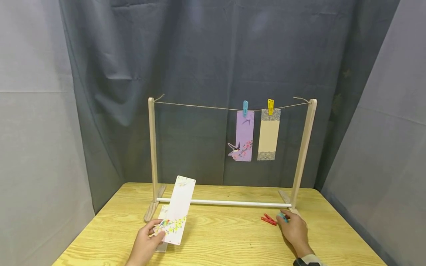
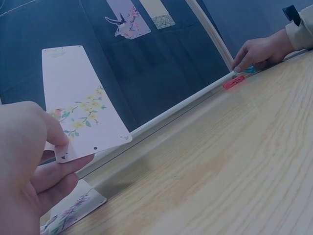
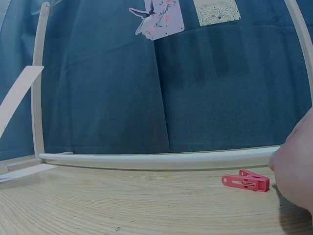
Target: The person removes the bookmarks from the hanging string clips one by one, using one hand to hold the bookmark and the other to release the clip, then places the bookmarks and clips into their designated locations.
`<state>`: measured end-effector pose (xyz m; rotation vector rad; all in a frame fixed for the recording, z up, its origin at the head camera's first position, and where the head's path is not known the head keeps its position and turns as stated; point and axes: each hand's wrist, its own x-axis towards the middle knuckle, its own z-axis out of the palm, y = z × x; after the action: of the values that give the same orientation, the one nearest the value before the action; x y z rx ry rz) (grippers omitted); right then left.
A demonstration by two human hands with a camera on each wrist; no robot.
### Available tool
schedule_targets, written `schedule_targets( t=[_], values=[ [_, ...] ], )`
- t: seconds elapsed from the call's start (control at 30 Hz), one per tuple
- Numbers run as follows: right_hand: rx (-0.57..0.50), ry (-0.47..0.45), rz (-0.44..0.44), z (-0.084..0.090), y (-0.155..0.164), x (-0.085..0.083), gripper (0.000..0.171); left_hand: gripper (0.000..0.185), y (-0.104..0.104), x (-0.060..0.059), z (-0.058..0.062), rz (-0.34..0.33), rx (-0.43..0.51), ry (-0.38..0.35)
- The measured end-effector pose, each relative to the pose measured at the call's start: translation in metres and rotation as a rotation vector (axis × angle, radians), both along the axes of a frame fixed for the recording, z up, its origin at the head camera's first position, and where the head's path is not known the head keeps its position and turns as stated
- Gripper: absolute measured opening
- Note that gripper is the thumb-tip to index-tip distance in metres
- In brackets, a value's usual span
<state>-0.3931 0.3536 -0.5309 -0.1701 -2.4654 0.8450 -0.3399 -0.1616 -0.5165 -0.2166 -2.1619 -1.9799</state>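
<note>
Rack (image 1: pixel 153 147): string (image 1: pixel 199 107) left half free; two cards (image 1: pixel 244 136) right; rail (image 1: pixel 226 202) bars counter (image 1: pixel 226 240) level.

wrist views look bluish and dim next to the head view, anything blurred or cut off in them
Head view: even, warm light, sharp throughout. Left wrist view: cool blue cast, the left hand a large soft blur up close, the white card sharper. Right wrist view: same cast, the red clothespin crisp, the right hand blurred and cut off by the frame edge.
</note>
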Motion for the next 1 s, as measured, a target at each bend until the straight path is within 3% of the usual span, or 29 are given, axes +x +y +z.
schedule_targets(
  t=[0.5, 0.77, 1.0],
  values=[
    [-0.020, -0.029, 0.005, 0.0013, 0.0008, 0.0032, 0.044, 0.042, 0.0022, 0.0006, -0.0013, -0.020, -0.045, 0.007],
    [-0.013, -0.028, 0.012, 0.0017, -0.0018, 0.0037, 0.043, 0.039, 0.0006, 0.0024, -0.0027, 0.094, -0.161, 0.018],
    [-0.012, -0.021, 0.012, 0.0025, -0.0017, 0.0030, 0.043, 0.039, -0.0054, 0.0073, -0.0027, 0.130, -0.261, -0.012]
  ],
)
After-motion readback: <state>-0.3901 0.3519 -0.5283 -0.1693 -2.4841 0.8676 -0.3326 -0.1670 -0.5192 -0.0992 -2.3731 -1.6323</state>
